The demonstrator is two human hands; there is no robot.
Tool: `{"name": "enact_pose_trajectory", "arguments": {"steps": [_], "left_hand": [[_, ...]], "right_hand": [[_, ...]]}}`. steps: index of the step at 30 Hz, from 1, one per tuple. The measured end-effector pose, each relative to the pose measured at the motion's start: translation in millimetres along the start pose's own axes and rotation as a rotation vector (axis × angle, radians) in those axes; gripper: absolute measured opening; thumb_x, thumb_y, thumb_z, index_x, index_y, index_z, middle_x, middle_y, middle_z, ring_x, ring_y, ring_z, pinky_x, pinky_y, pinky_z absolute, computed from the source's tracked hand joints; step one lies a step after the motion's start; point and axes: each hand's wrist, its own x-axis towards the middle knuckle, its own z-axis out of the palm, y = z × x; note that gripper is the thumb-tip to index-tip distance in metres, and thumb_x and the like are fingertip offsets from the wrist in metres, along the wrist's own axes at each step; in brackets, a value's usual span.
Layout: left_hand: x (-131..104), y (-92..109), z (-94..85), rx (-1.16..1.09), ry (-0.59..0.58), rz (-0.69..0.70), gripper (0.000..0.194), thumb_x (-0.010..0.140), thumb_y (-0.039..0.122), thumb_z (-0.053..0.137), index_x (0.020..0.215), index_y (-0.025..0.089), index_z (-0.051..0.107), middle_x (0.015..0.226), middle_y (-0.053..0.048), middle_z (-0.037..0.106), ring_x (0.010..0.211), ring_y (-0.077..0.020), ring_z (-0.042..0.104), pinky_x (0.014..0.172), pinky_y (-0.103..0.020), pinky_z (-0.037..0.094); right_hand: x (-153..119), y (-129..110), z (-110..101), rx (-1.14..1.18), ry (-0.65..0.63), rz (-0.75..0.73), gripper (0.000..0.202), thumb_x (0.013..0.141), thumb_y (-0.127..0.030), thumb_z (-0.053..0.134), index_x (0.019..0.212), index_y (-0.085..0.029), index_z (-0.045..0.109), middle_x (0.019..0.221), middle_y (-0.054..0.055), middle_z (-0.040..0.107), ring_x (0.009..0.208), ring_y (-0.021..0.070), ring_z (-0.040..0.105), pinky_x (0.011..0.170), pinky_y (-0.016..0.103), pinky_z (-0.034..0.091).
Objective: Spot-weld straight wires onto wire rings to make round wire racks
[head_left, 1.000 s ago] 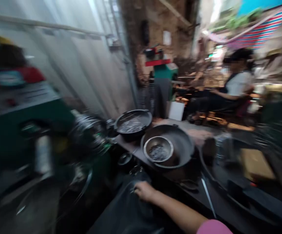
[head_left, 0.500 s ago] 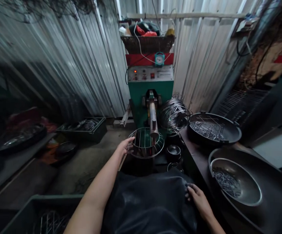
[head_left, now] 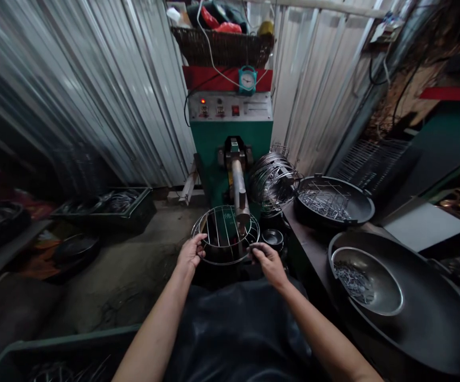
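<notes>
A round wire rack [head_left: 225, 246], with a double ring and straight bars across it, lies level beneath the metal arm [head_left: 239, 185] of a green machine [head_left: 209, 143]. My left hand [head_left: 191, 253] pinches the rack's rim on the left side. At the rack's right edge is my right hand [head_left: 267, 260], its thumb and fingers pressed together. Whatever is between those fingers is too small to make out. The tip of the machine's arm reaches down over the right part of the rack.
To the right, a stack of wire rings [head_left: 273, 180] hangs beside the machine. A black pan [head_left: 363, 209] holds bent wire parts. A metal bowl [head_left: 389, 292] of small wire pieces sits inside a large wok [head_left: 432, 318]. Green crates [head_left: 140, 209] with metal parts stand at left.
My right hand has come up from the dark apron on my lap to the rack's right edge. My left hand stays on the rim. The view has shifted slightly right and down.
</notes>
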Motion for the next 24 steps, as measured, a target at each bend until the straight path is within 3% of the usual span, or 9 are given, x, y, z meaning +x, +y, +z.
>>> {"name": "enact_pose_trajectory", "arguments": {"steps": [3,9,17,24], "left_hand": [[-6.6,-5.4,1.5,-0.014,-0.015,0.04,0.039,0.043,0.022,0.074,0.061,0.018,0.04,0.045,0.012,0.032,0.033,-0.0004,0.022,0.034,-0.017,0.019],[-10.8,-10.0,3.5,0.002,0.019,0.081,0.042,0.04,0.024,0.075,0.065,0.019,0.042,0.047,0.012,0.033,0.035,-0.0017,0.026,0.035,-0.018,0.021],[-22.4,-9.4,3.7,-0.001,0.043,0.15,0.042,0.041,0.022,0.074,0.071,0.018,0.045,0.053,0.011,0.039,0.038,-0.0013,0.027,0.037,-0.018,0.02],[-28.0,-6.2,20.6,-0.003,0.049,0.179,0.041,0.041,0.024,0.074,0.07,0.018,0.045,0.05,0.011,0.035,0.039,-0.0018,0.025,0.037,-0.018,0.019]], "right_hand": [[8.9,4.7,19.4,-0.145,-0.064,0.021,0.025,0.074,-0.037,0.054,0.087,-0.016,0.061,0.076,0.003,0.066,0.061,0.0136,0.061,0.049,0.021,0.043],[8.8,12.9,13.5,-0.319,-0.047,0.052,0.021,0.077,-0.029,0.049,0.087,-0.017,0.062,0.068,0.0,0.065,0.052,0.0112,0.059,0.048,0.021,0.044],[13.8,11.3,12.1,-0.232,-0.058,0.081,0.02,0.076,-0.028,0.05,0.085,-0.015,0.062,0.07,0.001,0.065,0.051,0.0108,0.06,0.048,0.02,0.044],[15.8,9.6,8.5,-0.168,-0.001,0.076,0.023,0.075,-0.032,0.052,0.086,-0.014,0.06,0.07,0.001,0.063,0.055,0.0121,0.061,0.044,0.019,0.041]]}}
